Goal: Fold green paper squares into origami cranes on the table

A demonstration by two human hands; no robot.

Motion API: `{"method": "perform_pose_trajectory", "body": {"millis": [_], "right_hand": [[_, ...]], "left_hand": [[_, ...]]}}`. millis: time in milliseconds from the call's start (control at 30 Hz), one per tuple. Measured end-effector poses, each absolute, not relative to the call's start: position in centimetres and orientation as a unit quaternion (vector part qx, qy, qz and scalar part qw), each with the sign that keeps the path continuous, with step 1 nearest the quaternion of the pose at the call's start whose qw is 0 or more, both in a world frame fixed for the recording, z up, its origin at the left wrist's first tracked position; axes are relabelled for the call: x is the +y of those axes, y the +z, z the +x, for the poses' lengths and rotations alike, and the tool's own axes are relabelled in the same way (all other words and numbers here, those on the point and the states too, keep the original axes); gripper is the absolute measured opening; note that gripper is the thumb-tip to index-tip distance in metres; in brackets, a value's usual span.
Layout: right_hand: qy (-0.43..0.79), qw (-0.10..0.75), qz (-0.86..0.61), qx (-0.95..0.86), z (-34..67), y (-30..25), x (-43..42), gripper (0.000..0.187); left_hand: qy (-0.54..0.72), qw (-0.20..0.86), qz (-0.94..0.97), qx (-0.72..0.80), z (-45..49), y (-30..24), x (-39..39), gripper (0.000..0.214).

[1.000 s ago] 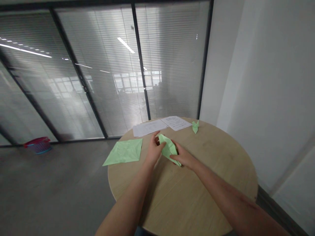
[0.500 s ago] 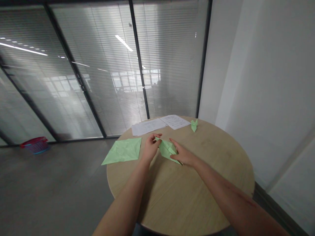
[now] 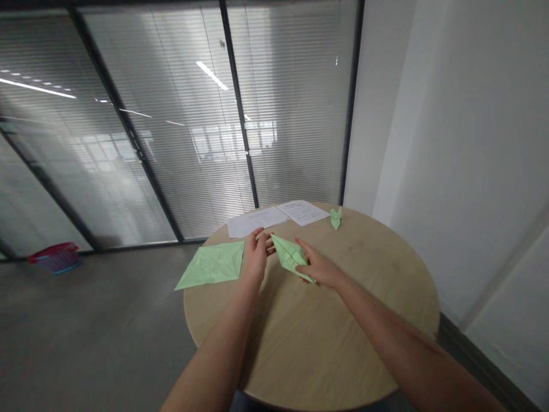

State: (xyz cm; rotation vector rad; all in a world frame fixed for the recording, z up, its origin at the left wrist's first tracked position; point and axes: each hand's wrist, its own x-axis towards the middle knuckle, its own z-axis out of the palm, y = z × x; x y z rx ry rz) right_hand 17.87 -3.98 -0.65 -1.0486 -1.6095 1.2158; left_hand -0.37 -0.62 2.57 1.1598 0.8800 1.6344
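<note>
A partly folded green paper (image 3: 288, 255) lies on the round wooden table (image 3: 326, 337), pointed end toward the far left. My right hand (image 3: 319, 268) rests on its near right end and pins it down with closed fingers. My left hand (image 3: 256, 252) is just left of the paper's tip, fingers apart, touching nothing I can make out. A flat green paper square (image 3: 212, 264) lies to the left, overhanging the table edge.
Two white printed sheets (image 3: 274, 217) lie at the table's far edge, with a small folded green paper figure (image 3: 335, 217) to their right. Glass partitions with blinds stand behind, a white wall on the right. A red basket (image 3: 54, 257) sits on the floor far left.
My left hand has let go of the folded paper's tip and moved a little left, fingers spreading. My right hand stays on the paper's near end.
</note>
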Motion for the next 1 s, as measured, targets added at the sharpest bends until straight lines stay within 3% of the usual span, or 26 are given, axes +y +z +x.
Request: {"method": "perform_pose_trajectory", "body": {"millis": [100,233,633,733,900,1000], "right_hand": [[0.456,0.449,-0.434,-0.634,17.6,-0.8,-3.8,0.093],[0.432,0.453,-0.442,-0.642,17.5,-1.4,-3.6,0.092],[0.382,0.441,-0.448,-0.677,17.5,-1.8,-3.6,0.092],[0.419,0.441,-0.426,-0.67,17.4,-1.4,-3.8,0.089],[0.568,0.452,-0.381,-0.573,16.7,-1.3,-3.7,0.054],[0.61,0.454,-0.378,-0.528,16.4,-1.6,-3.6,0.049]], "left_hand": [[0.603,0.517,0.49,0.358,0.2,2.0,-0.6,0.057],[0.52,0.552,0.535,0.374,1.0,1.2,-1.0,0.052],[0.578,0.442,0.539,0.424,1.3,1.5,-1.4,0.037],[0.586,0.423,0.538,0.433,1.0,1.6,-1.2,0.036],[0.587,0.407,0.557,0.423,0.8,1.7,-1.1,0.036],[0.574,0.421,0.569,0.413,1.0,1.6,-1.2,0.035]]}}
